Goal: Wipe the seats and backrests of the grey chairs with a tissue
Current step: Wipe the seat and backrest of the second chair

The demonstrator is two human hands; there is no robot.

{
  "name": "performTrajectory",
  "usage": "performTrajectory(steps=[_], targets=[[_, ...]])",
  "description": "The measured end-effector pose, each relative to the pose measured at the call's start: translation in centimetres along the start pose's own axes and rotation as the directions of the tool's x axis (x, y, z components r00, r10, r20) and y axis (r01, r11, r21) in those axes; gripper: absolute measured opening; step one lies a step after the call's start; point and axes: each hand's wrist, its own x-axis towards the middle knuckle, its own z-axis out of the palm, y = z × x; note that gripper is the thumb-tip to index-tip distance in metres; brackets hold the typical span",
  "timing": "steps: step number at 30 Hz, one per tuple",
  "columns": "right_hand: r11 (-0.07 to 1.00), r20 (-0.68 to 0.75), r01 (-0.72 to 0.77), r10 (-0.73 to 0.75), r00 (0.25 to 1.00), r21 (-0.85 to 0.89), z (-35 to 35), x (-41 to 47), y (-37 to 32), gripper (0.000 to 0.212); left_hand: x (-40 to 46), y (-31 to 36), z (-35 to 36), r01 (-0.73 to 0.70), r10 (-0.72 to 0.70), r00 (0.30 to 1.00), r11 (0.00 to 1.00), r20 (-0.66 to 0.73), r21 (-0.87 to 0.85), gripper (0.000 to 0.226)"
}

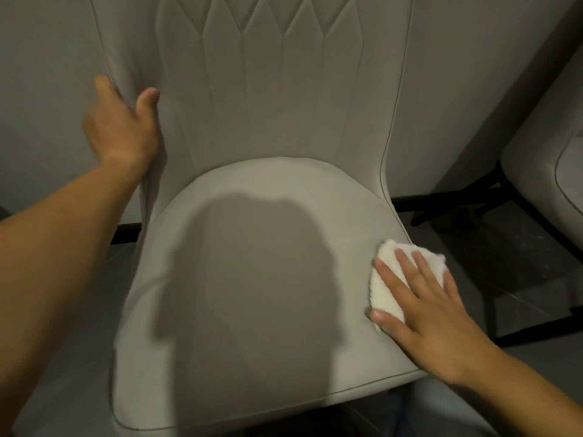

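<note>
Setting: dim room, plain grey wall (47, 58) behind, dark tiled floor (492, 247) below.
Chair: grey upholstered chair, quilted backrest (268, 89) upright, seat (252, 279) facing the camera, a head-shaped shadow across its middle.
Second chair: edge of another grey chair (542, 171) on dark legs, at the right, apart from the first.
Tissue: folded white tissue (388, 279) lying flat on the seat's right side, near the piped edge.
Right hand: right hand (432, 313) flat on top of the tissue, fingers (407, 266) straight and slightly spread, thumb touching the seat just beside the wad; it presses, it does not pinch.
Left hand: left hand (123, 124) on the backrest's left edge, thumb out on the front face; the other fingers seem to wrap behind, blurred.
Step in hand: wiping the seat, judged from the tissue's place.
Doing it well: keep the palm flat and pressure even, sweep in overlapping passes across to the left side, follow the piping, and let the left hand steady the chair.
</note>
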Motion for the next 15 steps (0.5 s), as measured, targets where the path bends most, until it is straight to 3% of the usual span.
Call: performTrajectory(steps=[6,10,15], targets=[[0.998,-0.060,0.058,-0.058,0.997,-0.006,-1.9,10.3,-2.0,0.082,0.1,0.1,-0.1,-0.008,0.008,1.000,1.000,0.005,0.014,0.060],[0.997,-0.126,0.075,-0.075,0.989,-0.006,-1.2,11.8,-2.3,0.084,0.0,0.6,-0.5,0.008,-0.008,1.000,1.000,0.023,0.003,0.056],[0.967,-0.250,0.229,-0.195,0.948,0.115,-3.1,13.9,-2.6,0.051,-0.2,1.2,-1.0,0.018,-0.018,0.998,1.000,0.059,0.003,0.050]])
